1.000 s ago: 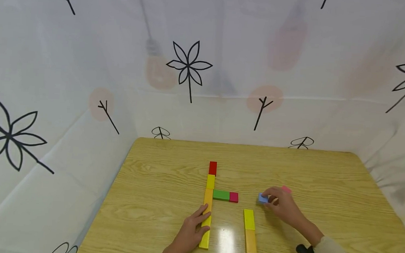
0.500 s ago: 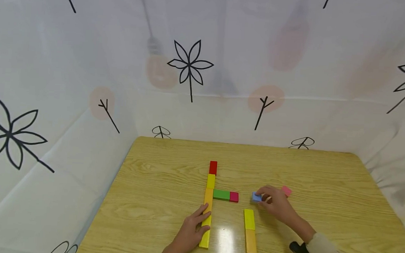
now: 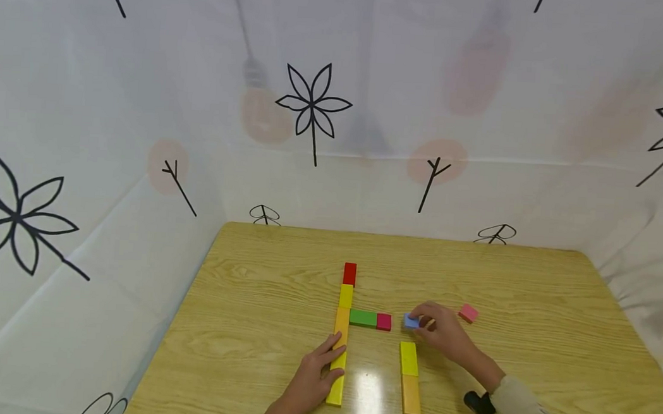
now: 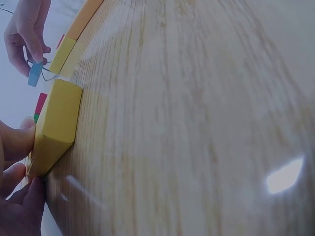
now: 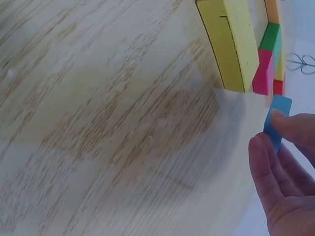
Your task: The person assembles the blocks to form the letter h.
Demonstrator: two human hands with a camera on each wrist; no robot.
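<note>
My left hand [image 3: 313, 378] holds the sides of a yellow block [image 3: 336, 392], the nearest in a straight row, with fingers also lying over the orange block [image 3: 342, 320]. A light blue block [image 3: 411, 321] is pinched between the thumb and fingers of my right hand [image 3: 442, 328], just right of a magenta block [image 3: 384, 322] and apart from it. The magenta block touches the end of a green block [image 3: 363, 318], which branches right from the row. Farther up that row lie another yellow block [image 3: 346, 296] and a red block [image 3: 350, 274].
A separate yellow block [image 3: 409, 358] and orange block [image 3: 410, 395] lie end to end, nearer than the blue one. One pink block [image 3: 469, 313] lies loose beyond my right hand. Patterned white cloth [image 3: 361, 190] borders the wooden table [image 3: 254, 354].
My right hand has moved left with the light blue block, bringing it close to the magenta block and uncovering the pink block. My left hand has stayed put.
</note>
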